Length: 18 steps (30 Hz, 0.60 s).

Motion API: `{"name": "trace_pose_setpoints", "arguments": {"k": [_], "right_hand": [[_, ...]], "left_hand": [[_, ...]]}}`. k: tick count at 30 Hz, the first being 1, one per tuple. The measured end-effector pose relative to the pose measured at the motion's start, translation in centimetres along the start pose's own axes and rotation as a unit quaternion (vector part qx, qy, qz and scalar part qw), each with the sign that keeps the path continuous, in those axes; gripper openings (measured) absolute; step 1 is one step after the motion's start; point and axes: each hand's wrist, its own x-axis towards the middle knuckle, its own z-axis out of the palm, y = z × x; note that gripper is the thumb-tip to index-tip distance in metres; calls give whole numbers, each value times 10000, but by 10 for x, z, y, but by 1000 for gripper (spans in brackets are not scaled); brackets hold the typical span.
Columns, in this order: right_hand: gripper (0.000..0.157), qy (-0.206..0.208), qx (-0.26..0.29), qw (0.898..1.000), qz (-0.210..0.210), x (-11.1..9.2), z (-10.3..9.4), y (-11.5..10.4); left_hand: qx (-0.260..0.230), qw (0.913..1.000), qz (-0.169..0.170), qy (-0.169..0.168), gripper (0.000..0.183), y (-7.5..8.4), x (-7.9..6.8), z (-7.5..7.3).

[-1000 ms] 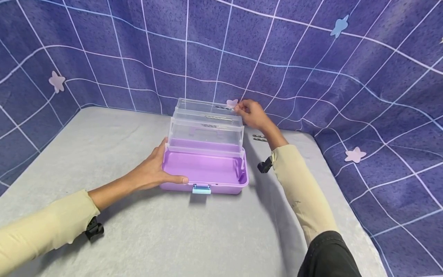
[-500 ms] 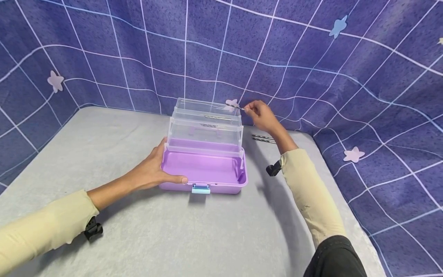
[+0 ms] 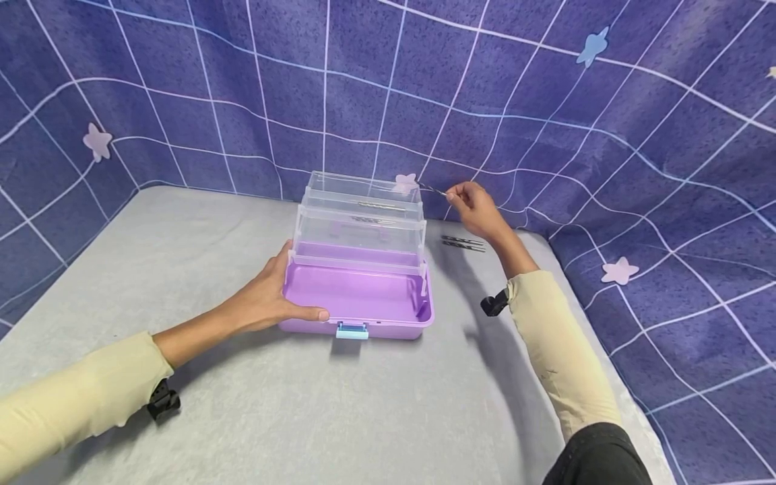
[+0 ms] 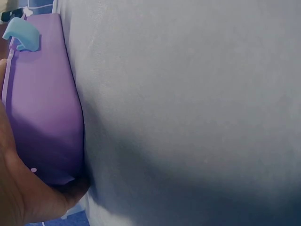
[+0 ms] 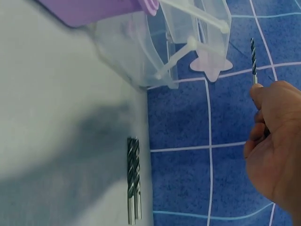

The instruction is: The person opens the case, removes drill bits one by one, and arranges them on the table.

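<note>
A purple toolbox (image 3: pixel 358 291) stands on the table with its clear tiered trays (image 3: pixel 364 232) raised behind the base. My left hand (image 3: pixel 263 296) grips the box's left front corner, thumb along the front rim; the left wrist view shows fingers at the lower edge of its purple wall (image 4: pixel 47 103). Beyond the trays' right end, my right hand (image 3: pixel 475 205) pinches a slim dark twist drill bit (image 5: pixel 254 59) by its shank, the fluted end pointing left and away. Thin drill bits lie in the middle tray (image 3: pixel 380 206) and the lower tray (image 3: pixel 374 221).
Two thicker drill bits (image 3: pixel 463 244) lie side by side on the grey table (image 3: pixel 376 411), right of the box. A light blue latch (image 3: pixel 352 331) hangs at the box front. Blue gridded cloth (image 3: pixel 242 87) rises behind and at the sides.
My right hand has lifted the drill bit from the top tray and carried it to the right, off the box. My left hand stays on the box corner.
</note>
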Motion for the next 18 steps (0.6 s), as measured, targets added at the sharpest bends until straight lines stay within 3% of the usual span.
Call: {"name": "trace_pose_setpoints", "arguments": {"k": [8,18], "right_hand": [[31,15,-50,10000,19,-13,-8,16],[29,-151,-395,9988,241,-35,-15,44]], "left_hand": [[112,9999,-87,-13,166,0,-1,0],[58,10000,75,18,162,-1,0,0]]}}
